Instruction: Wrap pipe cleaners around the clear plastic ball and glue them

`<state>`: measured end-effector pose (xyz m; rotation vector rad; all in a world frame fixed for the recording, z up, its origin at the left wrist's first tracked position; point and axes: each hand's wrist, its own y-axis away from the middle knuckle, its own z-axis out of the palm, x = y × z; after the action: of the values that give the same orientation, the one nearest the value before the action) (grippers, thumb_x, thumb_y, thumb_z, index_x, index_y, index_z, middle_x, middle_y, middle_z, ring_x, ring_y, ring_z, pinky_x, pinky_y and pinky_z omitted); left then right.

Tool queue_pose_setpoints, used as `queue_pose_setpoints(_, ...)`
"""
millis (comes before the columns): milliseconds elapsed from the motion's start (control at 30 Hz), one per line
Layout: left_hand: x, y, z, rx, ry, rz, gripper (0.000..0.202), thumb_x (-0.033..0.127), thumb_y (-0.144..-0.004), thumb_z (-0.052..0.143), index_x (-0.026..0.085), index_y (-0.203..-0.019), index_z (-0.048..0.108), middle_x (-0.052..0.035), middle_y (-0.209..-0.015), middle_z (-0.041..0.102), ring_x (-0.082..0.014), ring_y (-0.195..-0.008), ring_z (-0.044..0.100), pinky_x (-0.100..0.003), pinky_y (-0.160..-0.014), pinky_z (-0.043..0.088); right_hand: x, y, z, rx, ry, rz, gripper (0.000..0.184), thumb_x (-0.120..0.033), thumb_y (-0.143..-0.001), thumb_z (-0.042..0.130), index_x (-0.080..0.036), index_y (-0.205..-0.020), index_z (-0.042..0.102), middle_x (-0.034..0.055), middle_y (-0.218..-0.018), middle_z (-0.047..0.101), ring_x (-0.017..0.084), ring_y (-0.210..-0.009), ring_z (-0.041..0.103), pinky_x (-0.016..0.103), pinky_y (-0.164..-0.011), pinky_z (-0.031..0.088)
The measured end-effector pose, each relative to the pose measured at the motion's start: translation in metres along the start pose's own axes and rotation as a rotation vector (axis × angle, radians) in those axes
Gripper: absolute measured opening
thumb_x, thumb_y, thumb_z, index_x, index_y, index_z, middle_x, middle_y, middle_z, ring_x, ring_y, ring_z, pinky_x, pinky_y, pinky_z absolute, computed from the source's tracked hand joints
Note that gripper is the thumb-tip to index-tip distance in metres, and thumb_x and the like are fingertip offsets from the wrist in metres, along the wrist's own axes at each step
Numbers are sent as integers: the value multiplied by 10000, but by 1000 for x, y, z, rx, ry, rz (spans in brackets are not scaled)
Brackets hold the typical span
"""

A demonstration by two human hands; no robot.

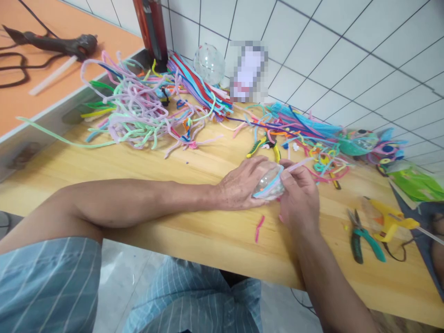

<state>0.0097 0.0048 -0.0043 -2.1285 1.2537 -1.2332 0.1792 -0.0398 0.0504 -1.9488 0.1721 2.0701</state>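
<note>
My left hand [239,185] is wrapped round a clear plastic ball [268,178] just above the wooden table. Across the ball's side run a light blue pipe cleaner and a lilac pipe cleaner [301,163]. The fingers of my right hand [299,189] pinch the lilac one at the ball's right edge, and its free end sticks out to the right. A short pink pipe cleaner piece [259,228] lies on the table below the ball. Yellow-and-black handled pliers [258,147] rest just beyond my hands. My fingers hide part of the ball.
A tangle of pipe cleaners [138,111] and a striped bundle [201,85] lie at the back left. Another clear ball [209,64] stands by the tiled wall. Teal-handled pliers [364,238] and a yellow glue gun [388,219] are at right. A dark glue gun [62,42] lies on the orange surface.
</note>
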Motion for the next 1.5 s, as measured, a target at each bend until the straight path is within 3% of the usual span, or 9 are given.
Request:
queue_pose_setpoints(267, 1, -3, -2, -17, 11, 5, 816, 517, -957, 722, 196, -1589, 318, -241, -1518, 511, -392, -1494, 505, -651, -1184, 515, -9, 9, -2, 30, 60, -77, 161, -371, -804, 879, -280, -898, 784, 3, -1177, 764, 184, -1105, 697, 355, -1011, 514)
queue_pose_setpoints(600, 1, -3, -3, 4, -29, 45, 742, 531, -991, 670, 166, -1547, 342, -246, -1498, 523, -393, -1465, 533, -615, -1156, 559, -4, 2, -4, -1, 52, -35, 201, -399, -784, 894, -272, -890, 781, 5, -1170, 747, 185, -1008, 691, 367, -945, 533)
queue_pose_setpoints(1033, -3, -3, -4, -28, -5, 53, 792, 492, -952, 721, 170, -1560, 329, -248, -1497, 509, -397, -1457, 531, -637, -1165, 545, -10, 7, -4, 5, 36, -39, 181, -376, -782, 880, -287, -926, 817, 9, -1166, 756, 186, -1012, 688, 361, -931, 539)
queue_pose_setpoints(1333, -4, -3, -1, -24, 45, 50, 828, 480, -931, 762, 231, -1581, 312, -220, -1495, 516, -384, -1457, 534, -654, -1175, 524, -7, 6, -6, 24, 67, -58, 152, -354, -791, 872, -279, -909, 814, 3, -1158, 765, 181, -1013, 698, 362, -950, 528)
queue_pose_setpoints(1500, -4, -2, 0, -10, 15, 69, 825, 481, -940, 758, 203, -1579, 316, -228, -1500, 509, -378, -1467, 528, -635, -1180, 536, -5, 4, -6, 8, 80, -42, 192, -386, -796, 877, -277, -932, 797, 8, -1157, 761, 187, -988, 700, 378, -951, 540)
